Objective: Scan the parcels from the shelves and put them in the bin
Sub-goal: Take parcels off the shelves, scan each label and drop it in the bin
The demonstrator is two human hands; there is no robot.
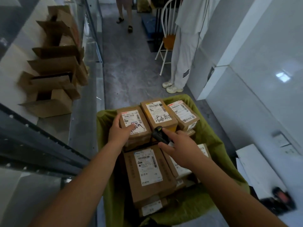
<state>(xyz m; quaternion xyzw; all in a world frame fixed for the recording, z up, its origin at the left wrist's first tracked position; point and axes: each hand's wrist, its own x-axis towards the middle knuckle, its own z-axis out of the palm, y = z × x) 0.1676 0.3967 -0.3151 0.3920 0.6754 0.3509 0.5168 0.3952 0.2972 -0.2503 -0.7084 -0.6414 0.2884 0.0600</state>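
On our far left a grey metal shelf [85, 122] carries a row of open brown cardboard boxes [54, 82], flaps up, their corrugated edges ragged. Beside it runs a strip of mottled grey concrete floor [131, 66], a narrow aisle that stays open ahead of us until it meets a person in sandals [124, 18] at the far end.

Below us sits the bin [218, 145], lined with soft green cloth that sags over its rim. Flat brown parcels fill it in layers, each bearing a white printed label. Our left hand [120, 131] holds the rear-left parcel [134, 122], fingers over its left edge, thumb on its label. Our right hand [180, 149] grips a black scanner [159, 134], index finger lying along it.

Further right, a person in pale trousers [183, 59] stands by a white spindle-back chair [167, 35]. Glossy white wall panels [254, 63] close off that side, with white papers [255, 166] near them.
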